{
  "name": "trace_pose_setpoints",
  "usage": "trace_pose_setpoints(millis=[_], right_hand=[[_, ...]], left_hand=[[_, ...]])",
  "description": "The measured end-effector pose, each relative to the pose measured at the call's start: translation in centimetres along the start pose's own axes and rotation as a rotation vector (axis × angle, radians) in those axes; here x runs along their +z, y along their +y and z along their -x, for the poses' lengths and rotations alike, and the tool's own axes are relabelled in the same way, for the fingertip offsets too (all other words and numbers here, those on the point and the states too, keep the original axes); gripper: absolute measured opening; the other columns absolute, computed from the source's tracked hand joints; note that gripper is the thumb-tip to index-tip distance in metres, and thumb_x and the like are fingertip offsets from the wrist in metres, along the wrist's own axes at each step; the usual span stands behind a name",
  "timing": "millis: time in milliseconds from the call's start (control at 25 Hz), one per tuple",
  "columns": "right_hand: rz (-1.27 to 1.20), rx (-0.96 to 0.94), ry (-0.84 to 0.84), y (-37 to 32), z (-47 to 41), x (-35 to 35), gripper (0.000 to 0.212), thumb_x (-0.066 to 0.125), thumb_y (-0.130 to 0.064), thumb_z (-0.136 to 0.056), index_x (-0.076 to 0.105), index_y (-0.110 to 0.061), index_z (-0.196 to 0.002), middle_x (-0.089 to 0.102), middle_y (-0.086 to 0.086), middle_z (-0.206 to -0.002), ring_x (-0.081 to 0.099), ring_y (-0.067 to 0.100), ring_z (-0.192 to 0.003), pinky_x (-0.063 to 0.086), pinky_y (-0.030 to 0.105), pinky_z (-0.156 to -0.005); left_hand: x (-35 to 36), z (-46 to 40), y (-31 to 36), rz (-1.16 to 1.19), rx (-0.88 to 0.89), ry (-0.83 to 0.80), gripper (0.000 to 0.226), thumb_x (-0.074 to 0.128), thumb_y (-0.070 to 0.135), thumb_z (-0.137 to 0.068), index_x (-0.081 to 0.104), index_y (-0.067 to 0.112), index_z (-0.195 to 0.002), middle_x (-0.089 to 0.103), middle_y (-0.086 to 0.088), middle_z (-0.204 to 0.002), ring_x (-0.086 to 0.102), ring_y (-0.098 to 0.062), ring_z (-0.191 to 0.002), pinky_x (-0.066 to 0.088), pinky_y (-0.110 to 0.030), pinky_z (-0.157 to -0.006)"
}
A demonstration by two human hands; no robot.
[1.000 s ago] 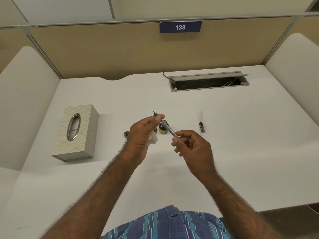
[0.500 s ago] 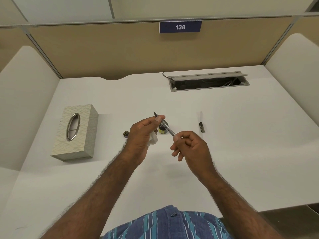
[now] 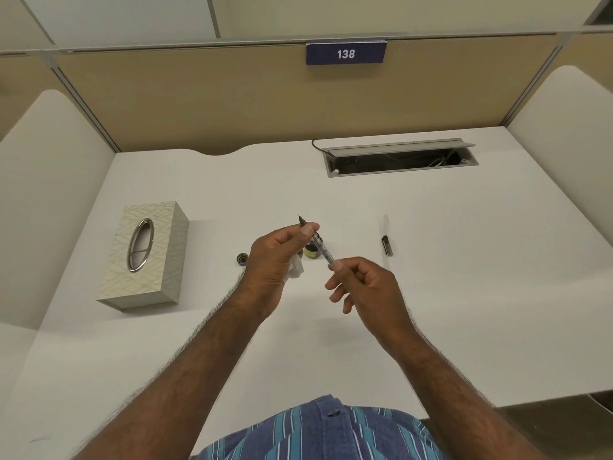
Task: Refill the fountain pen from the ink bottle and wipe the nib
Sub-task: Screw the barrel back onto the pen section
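Holding the pen (image 3: pixel 319 248) up over the desk (image 3: pixel 464 293) in the head view, the left hand (image 3: pixel 277 260) pinches it just behind the nib (image 3: pixel 301 220) with a tissue (image 3: pixel 296 269) tucked in the curled fingers, while the right hand (image 3: pixel 363 283) closes thumb and forefinger on the rear end, other fingers loose. Ink bottle (image 3: pixel 311 253) sits open right under the pen, its cap (image 3: pixel 241 259) left of the hand, barrel and pen cap (image 3: pixel 387 245) well apart to the right, tissue box (image 3: pixel 149 254) far left. Looks like the filler is being worked or the fill is just done; next likely calls for wiping the nib with the tissue, keeping it clear of drips.
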State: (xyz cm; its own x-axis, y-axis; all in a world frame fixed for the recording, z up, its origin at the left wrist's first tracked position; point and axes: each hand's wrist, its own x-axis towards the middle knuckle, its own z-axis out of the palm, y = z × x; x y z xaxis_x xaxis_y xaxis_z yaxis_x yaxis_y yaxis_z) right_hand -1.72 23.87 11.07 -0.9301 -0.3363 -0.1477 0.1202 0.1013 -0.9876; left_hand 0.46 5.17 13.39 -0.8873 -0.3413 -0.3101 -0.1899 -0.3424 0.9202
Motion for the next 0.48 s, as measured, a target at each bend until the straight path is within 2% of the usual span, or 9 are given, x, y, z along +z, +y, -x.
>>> trace_pose_setpoints(millis=[120, 200, 280, 400, 480], right_hand=[[-0.025, 0.016, 0.003, -0.15, 0.09, 0.00, 0.025, 0.070, -0.050, -0.096, 0.078, -0.027, -0.100, 0.082, 0.005, -0.087, 0.074, 0.018, -0.067, 0.055, 0.030, -0.051], [-0.011, 0.000, 0.008, -0.01, 0.00, -0.09, 0.022, 0.074, -0.045, -0.095, 0.076, -0.024, -0.100, 0.082, 0.005, -0.087, 0.074, 0.019, -0.067, 0.054, 0.031, -0.050], [-0.007, 0.002, -0.005, 0.08, -0.03, -0.04, 0.023, 0.068, -0.043, -0.101, 0.078, -0.022, -0.099, 0.082, 0.005, -0.087, 0.074, 0.019, -0.067, 0.054, 0.031, -0.051], [-0.016, 0.007, 0.006, 0.01, -0.02, -0.02, 0.022, 0.075, -0.045, -0.094, 0.076, -0.025, -0.103, 0.082, 0.005, -0.088, 0.075, 0.019, -0.068, 0.055, 0.031, -0.051], [0.005, -0.005, -0.008, 0.19, -0.07, -0.09, 0.016, 0.073, -0.041, -0.098, 0.078, -0.026, -0.099, 0.082, 0.005, -0.088, 0.075, 0.019, -0.068, 0.055, 0.031, -0.051]], left_hand=[[0.09, -0.02, 0.07, -0.014, 0.000, 0.007, 0.021, 0.079, 0.034, -0.093, 0.087, 0.020, -0.107, 0.074, 0.016, -0.080, 0.053, -0.015, -0.083, 0.043, -0.031, -0.075], [0.10, -0.04, 0.07, -0.024, -0.001, 0.015, 0.020, 0.080, 0.034, -0.092, 0.087, 0.021, -0.105, 0.073, 0.015, -0.076, 0.053, -0.016, -0.083, 0.042, -0.031, -0.075], [0.11, -0.01, 0.05, -0.034, -0.003, 0.024, 0.021, 0.081, 0.035, -0.091, 0.087, 0.019, -0.103, 0.071, 0.016, -0.070, 0.053, -0.015, -0.081, 0.042, -0.031, -0.073], [0.14, 0.04, 0.13, -0.045, -0.006, 0.035, 0.023, 0.082, 0.037, -0.090, 0.087, 0.018, -0.103, 0.072, 0.017, -0.074, 0.055, -0.014, -0.081, 0.042, -0.032, -0.074], [0.14, 0.05, 0.16, -0.054, -0.007, 0.033, 0.018, 0.082, 0.037, -0.090, 0.088, 0.021, -0.097, 0.072, 0.017, -0.074, 0.055, -0.013, -0.080, 0.042, -0.033, -0.074]])
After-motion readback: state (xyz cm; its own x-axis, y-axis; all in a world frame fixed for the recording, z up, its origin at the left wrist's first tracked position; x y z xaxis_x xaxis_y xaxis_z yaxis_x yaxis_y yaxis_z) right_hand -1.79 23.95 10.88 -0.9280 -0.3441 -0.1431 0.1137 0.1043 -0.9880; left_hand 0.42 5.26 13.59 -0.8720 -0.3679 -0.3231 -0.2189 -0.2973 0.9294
